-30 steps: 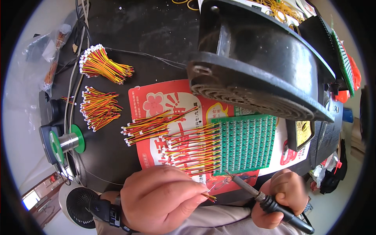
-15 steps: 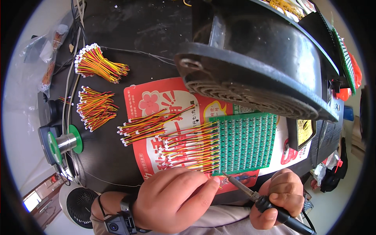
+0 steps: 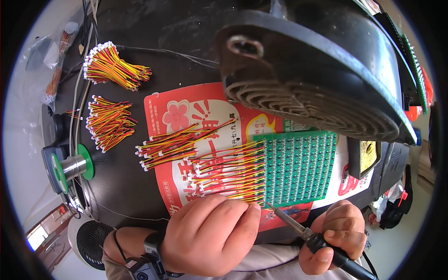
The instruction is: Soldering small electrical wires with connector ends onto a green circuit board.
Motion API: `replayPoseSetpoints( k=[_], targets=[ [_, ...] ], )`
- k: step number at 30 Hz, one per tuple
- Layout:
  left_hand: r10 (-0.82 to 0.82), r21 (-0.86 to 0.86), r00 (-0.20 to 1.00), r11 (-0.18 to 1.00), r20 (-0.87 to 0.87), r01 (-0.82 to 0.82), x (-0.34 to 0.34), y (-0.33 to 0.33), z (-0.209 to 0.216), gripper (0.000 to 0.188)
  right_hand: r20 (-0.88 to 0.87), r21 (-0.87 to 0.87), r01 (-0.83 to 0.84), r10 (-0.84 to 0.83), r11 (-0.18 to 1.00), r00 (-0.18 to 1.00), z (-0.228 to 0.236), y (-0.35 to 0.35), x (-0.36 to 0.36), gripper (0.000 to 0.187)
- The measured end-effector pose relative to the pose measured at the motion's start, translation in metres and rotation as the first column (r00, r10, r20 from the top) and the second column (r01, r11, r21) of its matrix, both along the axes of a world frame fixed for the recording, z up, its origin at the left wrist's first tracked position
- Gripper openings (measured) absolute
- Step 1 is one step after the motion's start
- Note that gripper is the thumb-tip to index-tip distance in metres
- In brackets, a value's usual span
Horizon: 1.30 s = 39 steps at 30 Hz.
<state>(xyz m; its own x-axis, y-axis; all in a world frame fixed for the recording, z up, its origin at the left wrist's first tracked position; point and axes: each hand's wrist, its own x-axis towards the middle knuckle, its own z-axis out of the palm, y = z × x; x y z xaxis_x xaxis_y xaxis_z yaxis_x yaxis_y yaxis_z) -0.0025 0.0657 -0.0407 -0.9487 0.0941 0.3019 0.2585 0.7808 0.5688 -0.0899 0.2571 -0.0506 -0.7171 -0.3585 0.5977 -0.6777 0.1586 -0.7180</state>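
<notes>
My right hand (image 3: 337,237) is wrapped around the black handle of a soldering iron (image 3: 294,223). Its tip meets the lower left corner of a green circuit board panel (image 3: 298,168). Close beside that tip, my left hand (image 3: 212,233) pinches thumb against fingers on a red-and-yellow wire lead, mostly hidden by the hand. Above it, a row of wire leads (image 3: 228,175) with white connectors runs to the board's left edge. Some loose wire leads (image 3: 170,145) lie further up on the red and white printed sheet (image 3: 161,105) under the board.
A large black fan (image 3: 308,79) overhangs the board's far side. At left stand a solder spool (image 3: 74,166) and two wire bundles, one upper (image 3: 116,67) and one lower (image 3: 112,123). A yellow sponge in a holder (image 3: 368,153) sits right of the board.
The view has shifted slightly, with the fan looming larger. My left fingertips have drawn a little left from the iron's tip, which stays at the board's corner. My right hand keeps its grip.
</notes>
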Motion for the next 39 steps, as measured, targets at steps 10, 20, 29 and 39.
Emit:
replayPoseSetpoints(
  k=[10,20,29,39],
  targets=[
    [0.057,0.002,0.998,0.998,-0.013,-0.057,0.0,0.007,-0.002,0.029,0.015,0.028,-0.013,0.013,1.0,1.0,0.002,0.0,-0.001,0.034],
    [0.091,0.049,0.996,0.995,0.016,-0.092,0.001,0.008,-0.002,0.028,0.1,-0.131,-0.232,0.246,0.964,0.964,0.0,-0.003,-0.001,0.021],
    [0.111,0.054,0.994,0.992,0.019,-0.112,0.001,0.009,-0.001,0.029,0.092,-0.133,-0.234,0.247,0.963,0.965,0.0,-0.004,-0.002,0.02],
    [0.107,0.027,0.994,0.994,0.023,-0.108,0.002,0.01,-0.002,0.03,0.091,-0.141,-0.227,0.241,0.964,0.966,-0.001,-0.004,-0.001,0.02]
  ],
)
